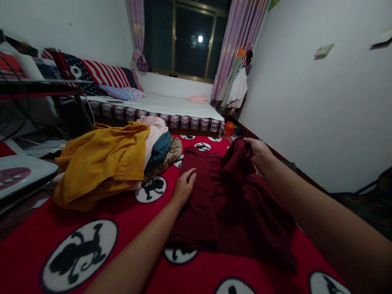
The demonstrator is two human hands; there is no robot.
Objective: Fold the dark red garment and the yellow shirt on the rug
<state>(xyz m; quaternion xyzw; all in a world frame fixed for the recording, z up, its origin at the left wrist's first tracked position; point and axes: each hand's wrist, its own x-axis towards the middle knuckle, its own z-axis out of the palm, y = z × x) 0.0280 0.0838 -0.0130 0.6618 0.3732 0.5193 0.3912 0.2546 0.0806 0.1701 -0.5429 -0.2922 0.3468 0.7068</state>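
Note:
A dark maroon garment lies spread on a red blanket printed with black figures in white circles. My left hand rests on the garment's left part, fingers stretched out and holding nothing. At the garment's upper right, my right hand pinches a bunched part of the cloth and lifts it above the rest. Which part of the garment is raised, I cannot tell. To the left sits a heap of clothes, with a mustard-yellow garment on top and pink, teal and patterned brown cloth beside it.
A bed with a white sheet stands under the window, with a folded pink cloth on it. At left are a cluttered desk and a white appliance. Clothes hang by the right wall.

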